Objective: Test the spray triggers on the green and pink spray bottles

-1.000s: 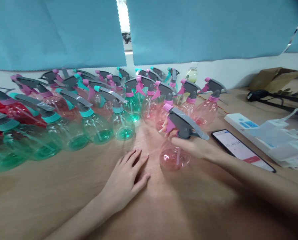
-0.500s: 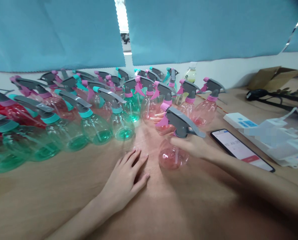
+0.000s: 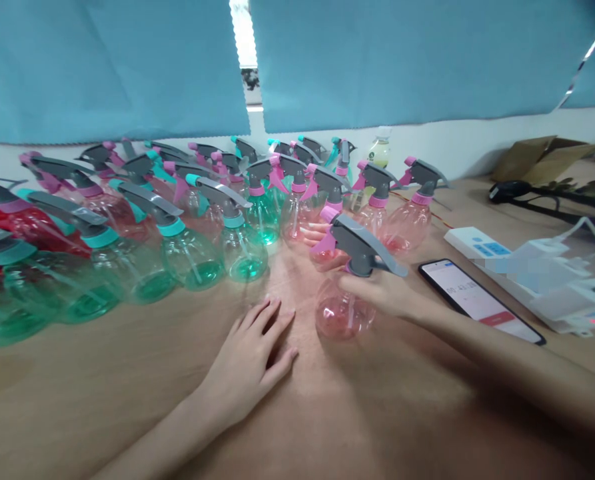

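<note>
A clear pink spray bottle (image 3: 344,313) with a grey and pink trigger head stands upright at the middle right of the table. My right hand (image 3: 377,291) is closed around its neck just below the head, thumb on the near side and fingers showing past the far side. My left hand (image 3: 250,350) lies flat on the wood to the left of that bottle, fingers spread, holding nothing. Closest beyond the left hand is a clear green spray bottle (image 3: 245,257) with a teal collar.
Several more green and pink spray bottles fill the back and left of the table (image 3: 142,373). On the right lie a phone (image 3: 477,300) showing a timer and a white power strip (image 3: 482,243) with plugs. Behind are black cables (image 3: 527,193), a cardboard box (image 3: 542,157) and a blue curtain (image 3: 402,60).
The view has shifted very slightly, and the phone's digits look different. Both hands and the held spray bottle stay practically where they were.
</note>
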### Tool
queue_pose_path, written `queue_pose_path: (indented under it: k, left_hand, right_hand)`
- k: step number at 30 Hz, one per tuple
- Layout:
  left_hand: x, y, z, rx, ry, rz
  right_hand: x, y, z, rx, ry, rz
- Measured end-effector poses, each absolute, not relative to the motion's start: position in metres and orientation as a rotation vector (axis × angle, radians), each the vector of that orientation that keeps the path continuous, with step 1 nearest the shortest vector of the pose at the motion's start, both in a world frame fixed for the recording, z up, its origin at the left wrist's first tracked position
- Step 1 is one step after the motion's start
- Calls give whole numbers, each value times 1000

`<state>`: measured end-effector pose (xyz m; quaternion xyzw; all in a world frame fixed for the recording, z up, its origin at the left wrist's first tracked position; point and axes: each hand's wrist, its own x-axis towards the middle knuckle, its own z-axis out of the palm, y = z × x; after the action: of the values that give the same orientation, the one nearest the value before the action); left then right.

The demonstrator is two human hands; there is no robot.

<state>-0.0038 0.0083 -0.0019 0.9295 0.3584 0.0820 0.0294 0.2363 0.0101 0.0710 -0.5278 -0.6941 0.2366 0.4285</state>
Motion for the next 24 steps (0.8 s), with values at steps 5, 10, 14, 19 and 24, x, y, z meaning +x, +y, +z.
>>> queue_pose_path:
  k: [5,10,14,19,24]
  left_hand:
    - [-4,9,-1,2869,1096,268]
    - [-4,9,-1,2850,1098,247]
    - [-5,9,-1,2837,1103,262]
    - [-4,9,-1,2822,1098,275]
    - [-3,8,0,2843,1100,268]
  right_hand:
    - [235,11,71,-1311,-1730,620]
    - [235,10,70,-1296,-1730,631]
    - [236,10,69,-1306,-1724,622]
    - [237,11,68,-1346,-1718,593]
    - [236,11,70,-1307,-1738,626]
